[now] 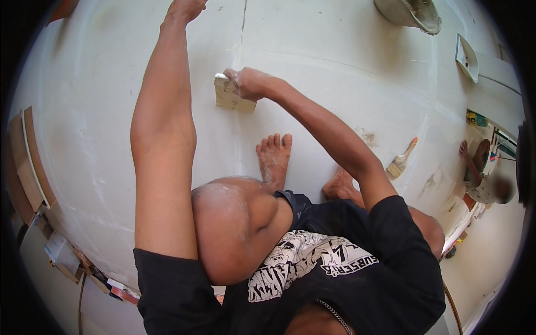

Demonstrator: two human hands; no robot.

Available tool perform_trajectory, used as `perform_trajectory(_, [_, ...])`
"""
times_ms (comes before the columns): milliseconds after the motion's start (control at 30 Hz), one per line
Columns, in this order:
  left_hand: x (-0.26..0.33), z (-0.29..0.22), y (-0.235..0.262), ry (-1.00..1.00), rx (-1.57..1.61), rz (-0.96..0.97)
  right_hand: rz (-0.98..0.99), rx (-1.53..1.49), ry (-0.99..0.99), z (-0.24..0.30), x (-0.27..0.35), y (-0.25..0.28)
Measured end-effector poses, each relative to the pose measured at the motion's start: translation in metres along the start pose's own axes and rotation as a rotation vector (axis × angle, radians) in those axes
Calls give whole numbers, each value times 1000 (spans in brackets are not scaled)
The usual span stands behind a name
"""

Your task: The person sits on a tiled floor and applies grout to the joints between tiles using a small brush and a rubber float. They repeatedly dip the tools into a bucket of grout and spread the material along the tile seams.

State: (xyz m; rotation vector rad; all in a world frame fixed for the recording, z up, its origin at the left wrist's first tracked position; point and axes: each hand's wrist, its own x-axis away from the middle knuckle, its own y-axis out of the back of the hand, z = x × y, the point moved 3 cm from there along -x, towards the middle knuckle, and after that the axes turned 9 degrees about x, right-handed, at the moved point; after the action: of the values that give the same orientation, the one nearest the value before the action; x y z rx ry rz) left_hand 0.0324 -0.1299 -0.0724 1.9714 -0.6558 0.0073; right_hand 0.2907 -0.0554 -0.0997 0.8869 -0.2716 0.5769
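My right hand [249,82] is closed around a wide putty knife [234,101], its broad plate low over or against the pale, smooth surface where I squat. White dust coats the fingers. A dark crack-like seam line [243,25] runs upward from near the tool. My left arm stretches far forward, and the left hand [187,8] is cut off by the top edge, so its fingers hardly show. A paintbrush [401,160] with pale bristles and a wood-and-orange handle lies to the right of my bare feet.
A grey bucket [410,15] stands at the far right, near a white pan-like tray [467,58]. Another person [483,181] sits at the right rim. Boards [32,159] and boxes [61,254] line the left side. A cable [501,84] crosses the right.
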Motion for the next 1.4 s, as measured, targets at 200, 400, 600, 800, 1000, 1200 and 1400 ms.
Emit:
perform_trajectory(200, [25,-34,3,55,-4,-98,84,3,11,10,16,-61])
perform_trajectory(400, [19,-20,0,0,14,-96,195,-203,-112,44,48,-100])
perform_trajectory(600, [15,-15,0,-34,-27,-137,24,-286,-118,8,34,-83])
perform_trajectory(800, [10,24,2,-96,0,-147,24,-104,-105,9,19,-40])
perform_trajectory(1000, [23,18,11,4,107,-115,114,-53,-60,37,22,-80])
perform_trajectory(1200, [26,20,15,37,96,-59,238,-170,-58,71,47,-145])
perform_trajectory(1400, [23,19,20,51,63,-29,293,-165,-42,88,53,-157])
